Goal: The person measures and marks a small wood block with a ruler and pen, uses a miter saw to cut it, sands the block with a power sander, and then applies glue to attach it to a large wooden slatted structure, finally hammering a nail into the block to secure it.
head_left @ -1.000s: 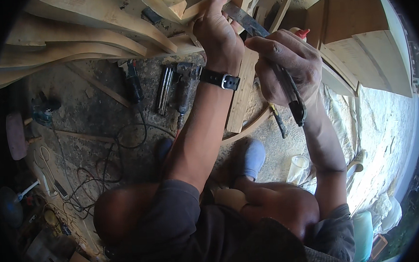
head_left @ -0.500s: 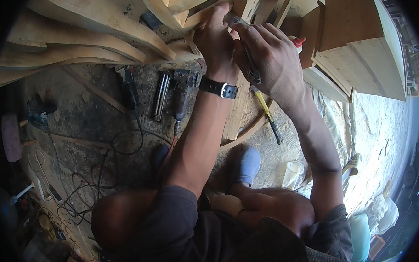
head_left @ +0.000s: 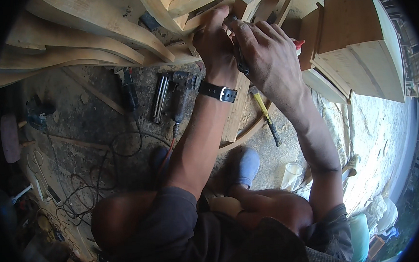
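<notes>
A pale wooden furniture frame (head_left: 183, 7) with curved rails lies in front of me at the top of the view. My left hand (head_left: 216, 39), with a black watch on its wrist, grips a rail of this frame. My right hand (head_left: 269, 55) is pressed against the left one and is closed around a dark slim hand tool (head_left: 240, 64). The tool's tip points up into the frame joint and is hidden between the two hands.
A yellow-handled hammer (head_left: 265, 112) lies on the ground under my right wrist. Power tools (head_left: 131, 91) (head_left: 181, 96) and tangled cables (head_left: 124, 150) lie to the left. A wooden cabinet (head_left: 358, 45) stands at the right. My blue shoe (head_left: 247, 167) and a plastic cup (head_left: 292, 174) are below.
My right hand has moved up and left with the dark tool, from beside the frame to against my left hand. The hammer on the ground has come into view.
</notes>
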Demonstrator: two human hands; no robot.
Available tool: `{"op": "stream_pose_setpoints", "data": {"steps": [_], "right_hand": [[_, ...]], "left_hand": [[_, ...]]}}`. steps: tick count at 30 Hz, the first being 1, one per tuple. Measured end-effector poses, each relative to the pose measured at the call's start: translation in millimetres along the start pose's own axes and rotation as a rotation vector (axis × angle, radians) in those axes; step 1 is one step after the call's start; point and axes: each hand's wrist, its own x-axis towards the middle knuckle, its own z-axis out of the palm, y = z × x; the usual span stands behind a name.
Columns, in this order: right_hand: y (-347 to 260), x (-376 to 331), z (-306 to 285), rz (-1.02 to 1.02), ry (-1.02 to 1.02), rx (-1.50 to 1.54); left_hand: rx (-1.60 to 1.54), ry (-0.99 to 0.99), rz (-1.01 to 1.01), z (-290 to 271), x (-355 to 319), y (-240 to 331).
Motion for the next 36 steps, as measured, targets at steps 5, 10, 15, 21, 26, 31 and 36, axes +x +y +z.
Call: {"op": "stream_pose_setpoints", "data": {"steps": [5,10,15,21,26,31,36], "right_hand": [[-7,-1,-7,0.028,-0.070,-0.036],[-9,4,-4,0.020,-0.065,-0.042],[-12,3,-13,0.028,-0.104,-0.096],[-15,5,-15,0.050,-0.132,-0.119],[-12,7,-11,0.031,-0.090,-0.076],[-7,-1,-17,0.051,0.021,0.173],[28,-18,-2,0.317,0.489,0.679]], "left_hand": [[0.182,0.027,0.021,-3,-1,2],[0.490,-0.084,0.339,-13,4,-8],[0.382,-0.054,0.132,-6,-1,2],[0.285,0.017,0.095,-5,-2,3],[0.235,-0.017,0.163,-9,5,-6],[0.161,-0.013,-0.017,-9,1,3],[-0.124,-0.020,0.004,4,0,-9]]}}
